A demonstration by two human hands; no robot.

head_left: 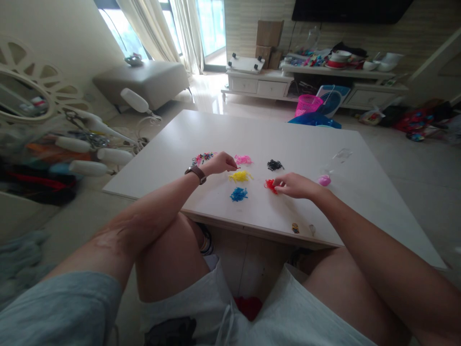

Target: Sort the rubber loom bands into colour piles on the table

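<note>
Small rubber bands lie sorted by colour in little heaps on a white table (216, 127). My left hand (220, 164), wearing a wristwatch (196, 174), is pinched on a tiny red rubber band (238, 167). It hovers between the pink heap (243, 159) and the yellow heap (240, 176), beside a mixed-colour heap (202, 158). The fingers of my right hand (293, 185) are closed at the right edge of the red heap (270, 186), partly covering it. A black heap (275, 165) lies behind that hand. Nearer me is a blue heap (238, 194).
A pink round object (324, 180) and a clear plastic piece (342, 154) lie right of my right hand. Near the front edge sit a small yellow figure (295, 228) and a small clear item (312, 230). A white lamp (135, 100) stands beyond the table's left side.
</note>
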